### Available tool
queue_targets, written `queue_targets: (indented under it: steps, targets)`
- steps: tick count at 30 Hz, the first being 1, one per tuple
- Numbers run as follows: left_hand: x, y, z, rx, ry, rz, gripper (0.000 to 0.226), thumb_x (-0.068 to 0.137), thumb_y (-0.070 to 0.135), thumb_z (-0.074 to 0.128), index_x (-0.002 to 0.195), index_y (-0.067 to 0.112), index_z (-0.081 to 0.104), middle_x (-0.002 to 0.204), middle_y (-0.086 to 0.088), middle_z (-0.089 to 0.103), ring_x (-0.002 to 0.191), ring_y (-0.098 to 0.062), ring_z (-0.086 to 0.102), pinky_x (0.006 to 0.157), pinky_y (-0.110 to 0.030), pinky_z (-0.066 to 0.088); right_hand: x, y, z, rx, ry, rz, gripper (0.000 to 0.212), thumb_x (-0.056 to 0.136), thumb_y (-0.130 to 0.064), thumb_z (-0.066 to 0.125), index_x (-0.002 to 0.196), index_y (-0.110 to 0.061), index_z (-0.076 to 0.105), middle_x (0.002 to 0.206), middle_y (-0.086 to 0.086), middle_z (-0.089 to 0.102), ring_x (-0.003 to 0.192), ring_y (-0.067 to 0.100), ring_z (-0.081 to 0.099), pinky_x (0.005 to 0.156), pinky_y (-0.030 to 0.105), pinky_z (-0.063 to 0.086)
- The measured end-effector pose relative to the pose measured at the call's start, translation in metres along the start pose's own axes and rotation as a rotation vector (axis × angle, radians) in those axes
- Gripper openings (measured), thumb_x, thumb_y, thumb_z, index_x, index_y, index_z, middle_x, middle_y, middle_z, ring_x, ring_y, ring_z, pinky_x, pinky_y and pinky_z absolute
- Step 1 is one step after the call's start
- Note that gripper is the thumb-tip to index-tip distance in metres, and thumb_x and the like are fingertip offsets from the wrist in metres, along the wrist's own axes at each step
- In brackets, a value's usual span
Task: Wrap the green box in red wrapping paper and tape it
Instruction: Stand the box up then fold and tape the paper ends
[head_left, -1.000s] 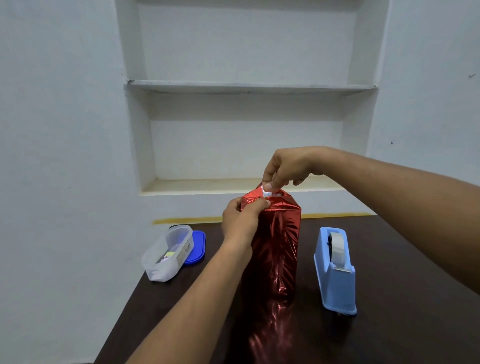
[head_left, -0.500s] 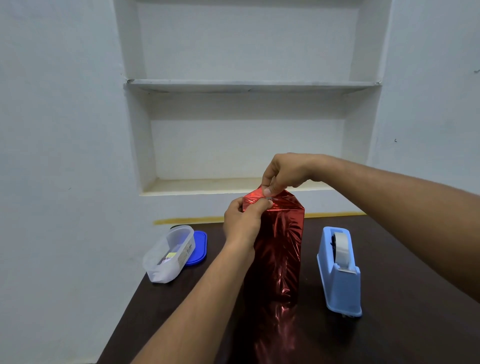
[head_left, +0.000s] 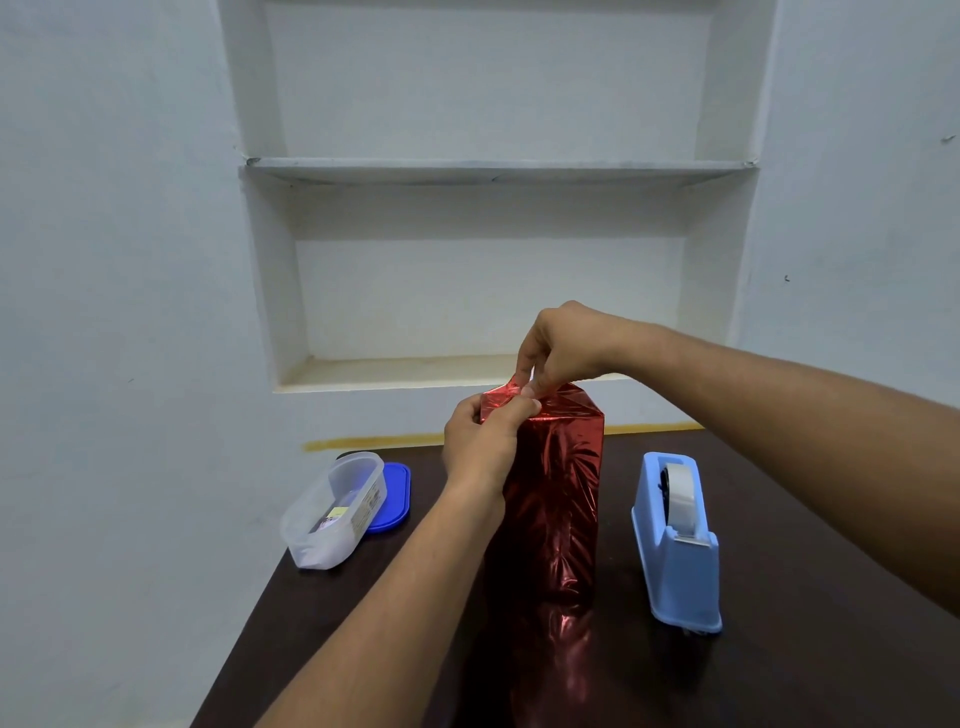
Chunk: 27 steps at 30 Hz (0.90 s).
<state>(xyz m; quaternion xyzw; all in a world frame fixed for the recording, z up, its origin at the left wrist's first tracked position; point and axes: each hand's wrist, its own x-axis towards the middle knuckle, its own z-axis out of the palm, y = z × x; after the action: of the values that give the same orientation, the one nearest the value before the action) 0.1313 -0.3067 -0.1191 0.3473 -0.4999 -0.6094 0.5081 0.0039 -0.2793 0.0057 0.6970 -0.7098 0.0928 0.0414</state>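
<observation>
The box stands upright beside the blue tape dispenser (head_left: 678, 540), fully covered in red wrapping paper (head_left: 550, 499). My left hand (head_left: 480, 441) pinches its top flap; my right hand (head_left: 558, 345) pinches there too, whether holding tape I cannot tell. Sealing this end seems all that's left.

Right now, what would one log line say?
left hand: pinches red wrapping paper | right hand: pinches top fold | tape dispenser: untouched
</observation>
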Motion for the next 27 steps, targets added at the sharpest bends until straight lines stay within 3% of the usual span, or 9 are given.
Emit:
queue_targets:
  steps: [3,6,9,12,15,18,24,27]
  targets:
    - [-0.001,0.001,0.000,0.003,-0.014,-0.009,0.052,0.060,0.037,0.086,0.108,0.025,0.070,0.107,-0.004,0.076,0.099,-0.023,0.073,0.091,-0.044,0.061,-0.001,0.000,0.003,-0.012,0.068,0.066,0.029,0.071,-0.045,0.090,0.093,-0.030,0.077,0.082,-0.013,0.072,0.085,0.009,0.068,0.081,0.037,0.060]
    - [-0.001,0.003,-0.001,0.012,-0.032,-0.011,0.046,0.070,0.032,0.087,0.111,0.023,0.068,0.109,-0.004,0.075,0.102,-0.023,0.071,0.095,-0.046,0.059,0.000,0.000,0.009,0.007,0.108,0.135,0.029,0.069,-0.041,0.090,0.087,-0.032,0.070,0.088,-0.012,0.072,0.089,0.014,0.070,0.084,0.042,0.061]
    - [-0.001,0.004,-0.002,0.013,-0.053,-0.020,0.056,0.062,0.035,0.086,0.114,0.022,0.067,0.109,-0.005,0.075,0.102,-0.024,0.072,0.097,-0.047,0.059,0.000,-0.001,0.011,0.071,0.117,0.212,0.039,0.068,-0.040,0.093,0.095,-0.032,0.067,0.099,-0.007,0.073,0.093,0.016,0.068,0.079,0.035,0.059]
    - [-0.001,0.004,-0.004,0.022,-0.075,-0.028,0.052,0.069,0.030,0.088,0.115,0.021,0.066,0.108,-0.007,0.076,0.101,-0.025,0.074,0.095,-0.047,0.060,-0.007,-0.004,0.007,0.159,0.048,0.298,0.044,0.074,-0.035,0.091,0.111,-0.023,0.071,0.100,-0.003,0.068,0.086,0.015,0.060,0.069,0.028,0.055]
    - [-0.001,0.006,-0.005,0.007,-0.099,-0.047,0.068,0.052,0.036,0.090,0.114,0.020,0.068,0.106,-0.009,0.078,0.100,-0.029,0.076,0.096,-0.051,0.060,-0.011,-0.003,0.004,0.313,0.002,0.421,0.051,0.076,-0.031,0.091,0.120,-0.018,0.069,0.106,0.003,0.069,0.090,0.016,0.062,0.089,0.039,0.058]
    - [0.001,0.009,-0.007,0.027,-0.123,-0.083,0.064,0.055,0.034,0.090,0.114,0.018,0.070,0.107,-0.010,0.079,0.100,-0.030,0.076,0.096,-0.052,0.060,-0.010,-0.004,0.004,0.402,-0.029,0.519,0.066,0.073,-0.027,0.094,0.129,-0.012,0.062,0.123,0.010,0.068,0.112,0.024,0.064,0.094,0.046,0.057]
    - [0.011,0.037,-0.007,0.078,-0.170,-0.202,0.054,0.062,0.039,0.083,0.108,0.012,0.078,0.098,-0.011,0.081,0.078,-0.028,0.075,0.079,-0.038,0.060,-0.014,-0.010,0.004,0.514,-0.020,0.517,0.072,0.069,-0.023,0.096,0.131,-0.011,0.062,0.120,0.012,0.068,0.107,0.026,0.066,0.087,0.047,0.060]
    - [0.018,0.043,0.000,0.173,-0.102,-0.157,0.067,0.040,0.035,0.089,0.101,0.009,0.077,0.093,-0.012,0.080,0.082,-0.030,0.078,0.086,-0.050,0.064,-0.015,-0.013,0.002,0.510,-0.016,0.505,0.066,0.075,-0.014,0.092,0.134,-0.009,0.062,0.115,0.013,0.071,0.100,0.027,0.068,0.085,0.047,0.061]
